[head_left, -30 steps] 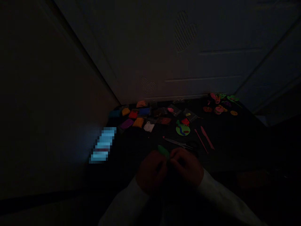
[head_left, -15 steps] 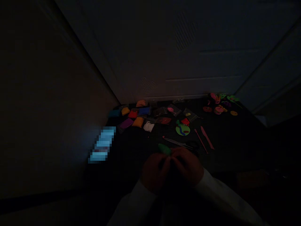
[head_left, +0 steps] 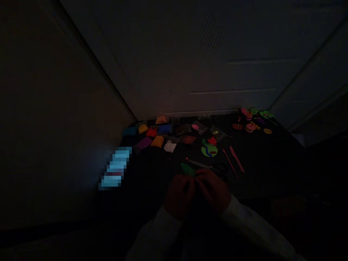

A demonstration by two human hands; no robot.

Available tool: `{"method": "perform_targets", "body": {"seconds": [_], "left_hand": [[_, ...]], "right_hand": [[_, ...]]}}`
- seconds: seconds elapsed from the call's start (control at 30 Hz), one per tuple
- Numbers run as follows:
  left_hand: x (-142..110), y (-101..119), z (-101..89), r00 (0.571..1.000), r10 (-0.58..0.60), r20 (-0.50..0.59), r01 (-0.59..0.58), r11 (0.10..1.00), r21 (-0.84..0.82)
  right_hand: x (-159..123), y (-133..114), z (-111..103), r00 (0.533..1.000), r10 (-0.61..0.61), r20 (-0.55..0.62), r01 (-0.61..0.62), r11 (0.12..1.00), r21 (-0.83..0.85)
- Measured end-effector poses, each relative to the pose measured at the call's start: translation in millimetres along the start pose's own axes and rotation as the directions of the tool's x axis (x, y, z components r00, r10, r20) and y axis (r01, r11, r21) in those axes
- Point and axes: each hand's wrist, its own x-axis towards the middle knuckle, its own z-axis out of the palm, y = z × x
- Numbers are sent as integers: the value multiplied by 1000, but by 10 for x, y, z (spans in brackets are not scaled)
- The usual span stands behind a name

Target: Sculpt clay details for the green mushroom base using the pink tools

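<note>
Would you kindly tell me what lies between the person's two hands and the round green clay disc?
The head view shows a pair of scissors there, beyond the left hand and right hand.

Dark surface (head_left: 266,166) — clay packets (head_left: 157,141), scissors (head_left: 201,164).

The head-worn camera looks forward and down at both hands (head_left: 179,197).

Left hand (head_left: 179,197) and right hand (head_left: 213,190) pressed together, curled
</note>
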Motion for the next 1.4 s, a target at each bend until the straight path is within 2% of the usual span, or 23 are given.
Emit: {"method": "perform_targets", "body": {"seconds": [0.13,0.23,0.33,0.43,0.5,0.57,0.6,0.67,0.77,0.83,0.9,0.97,1.03,1.2,1.4], "left_hand": [[53,-15,-52,995,86,54,-85,996,-23],[86,-12,-68,984,145,107,-133,985,-112],[100,33,-85,980,131,149,-105,980,-172],[105,109,-173,983,104,152,-75,980,-186],[107,146,-262,988,125,88,-111,982,-151],[108,151,-331,985,170,-18,-171,985,-38],[108,139,-346,978,206,-33,-205,978,30],[104,97,-336,959,284,0,-282,951,129],[88,37,-269,934,355,38,-357,925,134],[72,17,-237,934,356,23,-356,928,109],[56,3,-231,936,349,52,-352,932,86],[38,-19,-237,928,365,80,-370,926,69],[15,-48,-234,921,372,116,-381,922,64],[-43,-80,-174,919,336,206,-351,935,40],[-52,-63,-115,919,300,254,-323,945,52]], "right_hand": [[15,-31,-34,999,26,-27,-26,1000,9],[39,-53,-89,991,106,-86,-99,992,81],[67,-70,-143,970,197,-140,-176,973,149],[85,-103,-189,967,200,-159,-180,975,131],[92,-139,-224,958,239,-160,-211,962,173],[94,-182,-265,942,311,-126,-267,922,280],[93,-204,-284,935,340,-102,-288,896,337],[86,-249,-317,931,360,-53,-305,852,426],[61,-298,-356,936,352,-6,-311,835,453],[46,-309,-394,943,332,-28,-288,855,432],[41,-306,-450,969,246,-26,-223,915,338],[47,-297,-514,993,111,44,-117,976,185],[55,-288,-564,989,34,143,-42,997,58],[39,-248,-577,966,43,256,-30,998,-56],[1,-148,-523,951,84,297,-65,995,-73]]}}
